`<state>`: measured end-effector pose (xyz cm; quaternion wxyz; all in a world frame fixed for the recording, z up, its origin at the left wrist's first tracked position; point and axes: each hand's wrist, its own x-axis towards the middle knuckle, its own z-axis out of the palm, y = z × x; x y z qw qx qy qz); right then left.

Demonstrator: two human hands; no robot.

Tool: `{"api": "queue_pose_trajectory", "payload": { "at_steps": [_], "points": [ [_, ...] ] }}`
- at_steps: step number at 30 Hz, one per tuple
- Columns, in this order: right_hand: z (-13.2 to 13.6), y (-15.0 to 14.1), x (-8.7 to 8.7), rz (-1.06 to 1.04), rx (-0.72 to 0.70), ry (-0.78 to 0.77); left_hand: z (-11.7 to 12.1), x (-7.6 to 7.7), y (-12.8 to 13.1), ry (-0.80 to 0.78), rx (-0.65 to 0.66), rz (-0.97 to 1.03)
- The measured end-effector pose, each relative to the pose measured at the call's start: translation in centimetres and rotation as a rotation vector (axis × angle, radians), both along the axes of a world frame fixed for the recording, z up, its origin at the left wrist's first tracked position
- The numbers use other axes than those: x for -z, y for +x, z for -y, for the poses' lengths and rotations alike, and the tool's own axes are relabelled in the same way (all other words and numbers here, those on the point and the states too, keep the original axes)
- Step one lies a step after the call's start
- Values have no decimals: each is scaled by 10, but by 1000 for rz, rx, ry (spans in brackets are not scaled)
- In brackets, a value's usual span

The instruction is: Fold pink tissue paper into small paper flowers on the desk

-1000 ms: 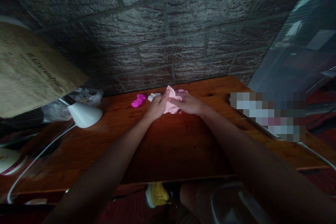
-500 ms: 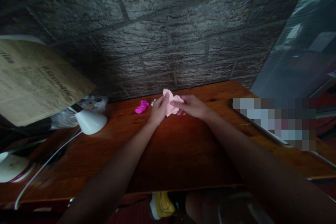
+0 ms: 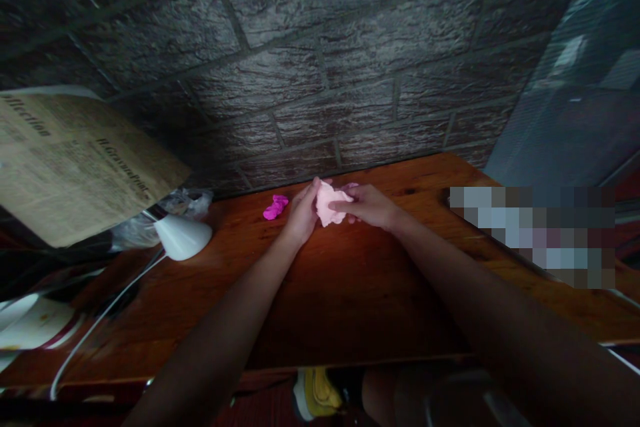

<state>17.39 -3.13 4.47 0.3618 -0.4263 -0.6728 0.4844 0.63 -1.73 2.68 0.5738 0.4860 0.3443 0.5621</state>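
Note:
A light pink crumpled piece (image 3: 331, 205), which looks like thin paper with wavy edges, is held up between my hands over the wooden table. My left hand (image 3: 303, 208) grips its left edge, with the fingers mostly hidden behind it. On the other side my right hand (image 3: 373, 205) pinches it, the thumb lying across its front. A bit of darker pink shows behind the right fingers; I cannot make out what it is. Left of my left hand, a bright magenta crumpled piece (image 3: 275, 207) lies on the table (image 3: 345, 307).
A white lamp-like cone (image 3: 184, 237) with a white cable stands at left, near a printed newspaper-style sheet (image 3: 85, 167) and a clear plastic bag (image 3: 187, 205). A white cup (image 3: 40, 321) is at far left. A blurred-out device (image 3: 533, 237) lies right. A brick-patterned wall (image 3: 310, 80) rises behind.
The light pink piece has been turned and bunched differently between my hands. My left fingers have moved up along its edge. The view has shifted slightly.

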Motion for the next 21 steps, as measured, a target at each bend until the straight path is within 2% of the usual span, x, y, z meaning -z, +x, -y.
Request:
{"api": "queue_pose_trajectory", "payload": {
  "at_steps": [5, 10, 13, 21],
  "points": [
    [-4, 2, 5, -2, 39, 61, 0, 1, 0, 9, -39, 25],
    [-9, 4, 12, 35, 64, 120, 0, 5, 0, 39, -36, -75],
    [-10, 2, 15, 89, 82, 191, 0, 6, 0, 67, -88, -121],
    [1, -5, 4, 181, 233, 436, -5, 7, 2, -100, -180, 53]
  ]
}}
